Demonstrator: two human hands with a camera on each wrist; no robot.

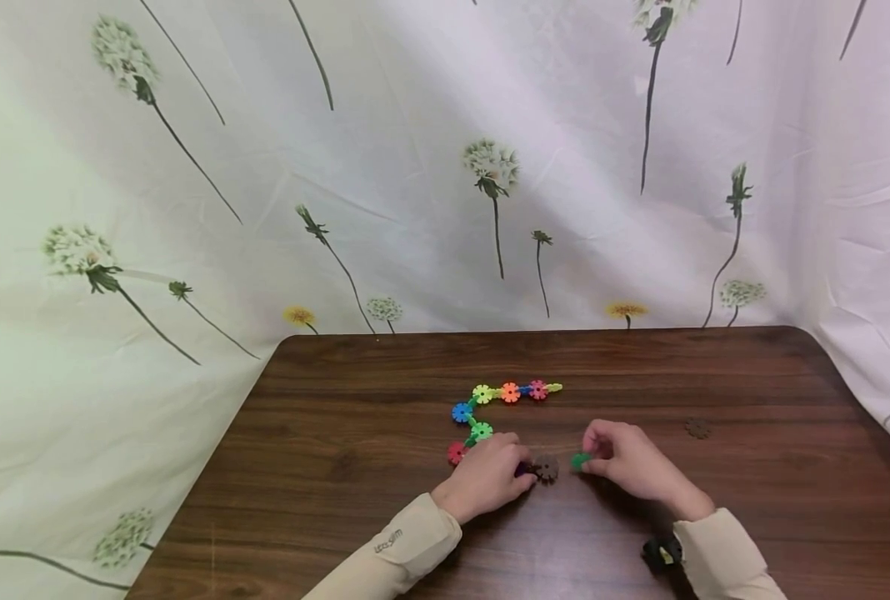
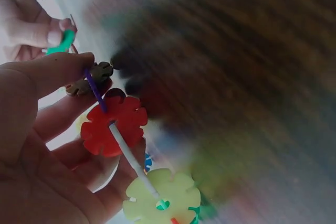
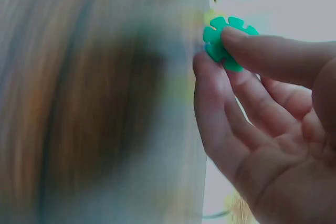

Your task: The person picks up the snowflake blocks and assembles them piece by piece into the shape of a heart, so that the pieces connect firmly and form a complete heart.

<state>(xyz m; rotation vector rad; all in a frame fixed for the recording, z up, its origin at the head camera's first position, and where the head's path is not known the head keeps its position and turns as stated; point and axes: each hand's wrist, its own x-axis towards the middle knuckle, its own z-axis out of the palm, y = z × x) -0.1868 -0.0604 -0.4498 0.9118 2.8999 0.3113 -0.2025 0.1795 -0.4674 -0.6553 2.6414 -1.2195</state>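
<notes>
A chain of notched plastic snowflake discs, with a blue disc [image 1: 462,412] at its bend, curves over the table to my left hand [image 1: 490,477]. The left thumb and fingers pinch its near end at a purple disc [image 2: 95,88], seen edge-on in the left wrist view. A brown disc [image 1: 546,468] sticks out past those fingertips, and a red disc [image 2: 114,126] hangs on the other side of the purple one. To the right, my right hand [image 1: 636,462] pinches a loose green disc [image 3: 214,36] between thumb and fingers, a short gap from the brown disc.
Another brown disc [image 1: 698,428] lies alone on the dark wooden table [image 1: 325,517], right of the right hand. The chain's far end, a yellow-green disc [image 1: 555,387], lies toward the back. A white cloth with printed dandelions [image 1: 415,167] hangs behind the table.
</notes>
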